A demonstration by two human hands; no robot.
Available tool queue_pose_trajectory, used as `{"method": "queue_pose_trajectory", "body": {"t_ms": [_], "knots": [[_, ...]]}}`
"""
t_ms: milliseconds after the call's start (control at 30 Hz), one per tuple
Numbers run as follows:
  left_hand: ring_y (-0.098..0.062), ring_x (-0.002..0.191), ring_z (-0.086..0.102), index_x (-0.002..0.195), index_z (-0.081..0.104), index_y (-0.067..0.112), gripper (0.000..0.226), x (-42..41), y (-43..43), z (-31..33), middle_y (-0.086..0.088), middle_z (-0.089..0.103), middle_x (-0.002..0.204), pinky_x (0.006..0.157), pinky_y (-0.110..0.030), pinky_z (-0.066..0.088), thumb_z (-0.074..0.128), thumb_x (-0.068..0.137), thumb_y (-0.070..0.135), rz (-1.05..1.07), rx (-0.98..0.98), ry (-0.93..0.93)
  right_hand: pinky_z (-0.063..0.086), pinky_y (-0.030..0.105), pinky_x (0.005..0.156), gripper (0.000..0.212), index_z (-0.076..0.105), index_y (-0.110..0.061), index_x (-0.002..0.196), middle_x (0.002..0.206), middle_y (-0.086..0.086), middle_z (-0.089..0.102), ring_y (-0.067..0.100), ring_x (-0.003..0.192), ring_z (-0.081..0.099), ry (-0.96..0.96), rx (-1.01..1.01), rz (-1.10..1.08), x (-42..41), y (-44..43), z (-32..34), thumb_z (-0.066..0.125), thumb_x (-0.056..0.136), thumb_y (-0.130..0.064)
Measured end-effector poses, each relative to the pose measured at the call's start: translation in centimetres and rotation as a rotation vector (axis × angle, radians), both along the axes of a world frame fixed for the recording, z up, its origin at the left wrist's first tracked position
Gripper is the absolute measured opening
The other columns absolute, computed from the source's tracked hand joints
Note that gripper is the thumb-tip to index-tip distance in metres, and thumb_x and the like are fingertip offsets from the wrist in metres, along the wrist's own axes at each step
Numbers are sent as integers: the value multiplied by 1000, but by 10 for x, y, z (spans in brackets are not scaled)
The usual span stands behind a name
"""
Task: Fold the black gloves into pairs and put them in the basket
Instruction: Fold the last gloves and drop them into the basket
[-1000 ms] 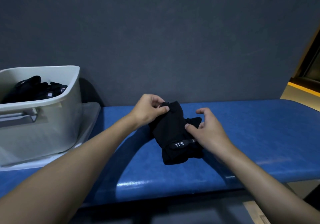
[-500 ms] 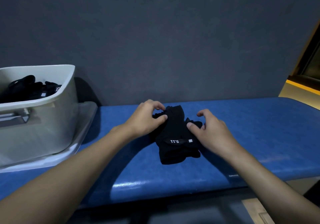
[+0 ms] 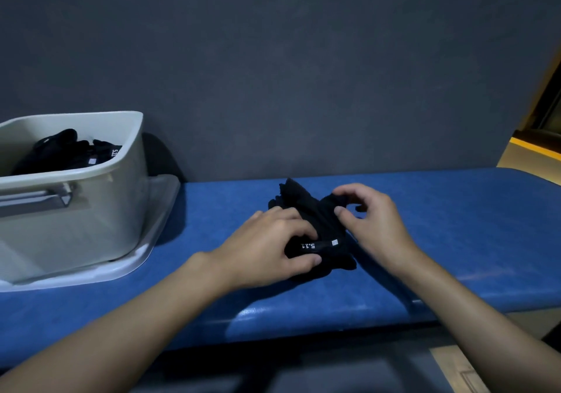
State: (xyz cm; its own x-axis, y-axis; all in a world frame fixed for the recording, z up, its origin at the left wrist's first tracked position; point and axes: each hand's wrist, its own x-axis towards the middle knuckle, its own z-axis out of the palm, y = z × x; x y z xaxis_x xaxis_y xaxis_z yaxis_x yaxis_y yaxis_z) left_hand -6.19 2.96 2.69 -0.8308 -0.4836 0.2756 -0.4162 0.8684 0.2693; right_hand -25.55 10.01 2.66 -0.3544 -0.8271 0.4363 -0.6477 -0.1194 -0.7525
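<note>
Here, black gloves [image 3: 305, 206], bunched, creased (white 5.11 label [image 3: 317, 245])

Bunched black gloves [image 3: 315, 222] lie mid-bench [image 3: 455, 225], white "5.11" strap [image 3: 318, 245] up. Other gloves [image 3: 60, 155] sit in the grey basket [image 3: 133, 149], left end.

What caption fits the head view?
Left hand and right hand grip black gloves on a blue bench, basket at left.
</note>
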Motion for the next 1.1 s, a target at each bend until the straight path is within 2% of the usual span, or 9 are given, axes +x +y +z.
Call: {"method": "queue_pose_trajectory", "body": {"t_ms": [133, 267, 367, 467, 567, 633, 833, 967, 1100], "knots": [[-9, 103, 53, 113, 64, 37, 42, 0, 2, -5, 19, 57, 109, 92, -36, 46, 50, 82, 62, -10, 0, -9, 47, 26, 96, 27, 64, -19, 117, 108, -6, 67, 10, 107, 60, 46, 136, -15, -9, -8, -10, 65, 90, -18], [-5, 105, 45, 111, 65, 37, 42, 0, 5, -6, 19, 50, 106, 93, -30, 37, 41, 87, 62, 13, -48, -8, 49, 44, 87, 13, 62, -23, 102, 71, -7, 59, 18, 78, 59, 80, 231, -133, -20, -11, -17, 66, 89, -25], [-4, 110, 42, 104, 62, 35, 44, -5, 5, -6, 19, 46, 110, 99, -33, 34, 32, 89, 63, 49, 0, 46, 49, 36, 73, 12, 61, -20, 99, 63, -5, 54, 15, 65, 54, 26, 242, -133, -26, -12, -19, 67, 89, -19], [-7, 127, 38, 119, 56, 30, 48, -10, 3, -11, 15, 46, 128, 112, -38, 29, 32, 89, 60, 72, 18, 91, 44, 30, 64, 9, 62, -19, 95, 63, -4, 52, 13, 60, 50, -15, 204, -120, -29, -13, -18, 65, 89, -13], [-9, 151, 10, 146, 39, 32, 66, -13, 0, -13, 8, 23, 161, 123, -38, 12, 31, 89, 64, 75, 47, -12, 44, 29, 66, 12, 64, -21, 94, 66, -6, 52, 12, 62, 50, -36, 166, -98, -29, -14, -18, 64, 89, -10], [-9, 153, -4, 154, 24, 35, 70, -14, -1, -14, 8, 6, 167, 124, -41, 3, 34, 92, 66, 77, 68, -139, 45, 27, 69, 14, 65, -19, 96, 68, -5, 52, 12, 64, 51, -55, 134, -73, -30, -14, -19, 63, 89, -7], [-17, 154, -6, 157, 7, 40, 70, -14, 1, -23, 2, -2, 168, 124, -41, -2, 28, 96, 68, 118, -2, -304, 48, 34, 76, 22, 61, -29, 81, 66, -7, 55, 13, 65, 53, -12, 185, -107, -36, -18, -28, 63, 89, -8], [-21, 154, -8, 155, 7, 46, 66, -14, 2, -23, 1, -3, 168, 124, -43, -2, 26, 96, 69, 117, -15, -329, 49, 44, 91, 22, 62, -33, 83, 77, -11, 62, 14, 80, 61, 69, 215, -101, -37, -17, -30, 60, 91, -12], [-21, 154, -8, 155, 6, 47, 67, -14, 3, -22, 1, -4, 168, 124, -44, -2, 26, 95, 69, 115, -16, -322, 39, 16, 100, 29, 67, -20, 113, 113, -13, 60, 5, 115, 54, 139, -21, 71, -26, -8, -21, 55, 93, -2]]}}
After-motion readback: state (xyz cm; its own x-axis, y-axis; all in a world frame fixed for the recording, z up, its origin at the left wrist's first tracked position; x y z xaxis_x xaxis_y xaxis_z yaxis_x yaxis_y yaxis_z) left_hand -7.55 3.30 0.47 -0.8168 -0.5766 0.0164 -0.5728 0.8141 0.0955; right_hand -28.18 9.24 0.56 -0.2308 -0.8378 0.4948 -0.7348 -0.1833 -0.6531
